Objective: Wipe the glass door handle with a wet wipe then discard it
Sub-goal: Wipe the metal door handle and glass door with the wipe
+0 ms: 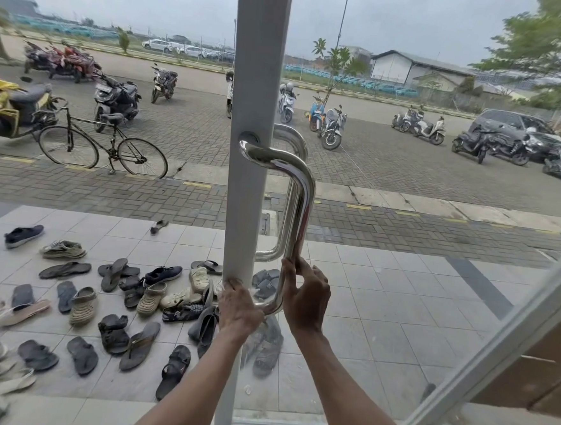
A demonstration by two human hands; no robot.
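Observation:
A polished chrome door handle [298,193] stands upright on the white door frame [257,78] of the glass door. My right hand [306,293] wraps its fingers round the lower part of the bar, just above the bottom bend. My left hand [237,305] sits at the handle's lower mount, with its fingertips curled on the frame's edge. No wet wipe shows in either hand; the palms are turned away from me. A second handle [292,140] shows through the glass on the outer side.
Through the glass, several sandals and shoes [113,300] lie on the tiled porch. Beyond stand a bicycle [104,147], parked motorbikes [331,129] and a car [511,125]. Another door's white frame [495,347] slants at the right.

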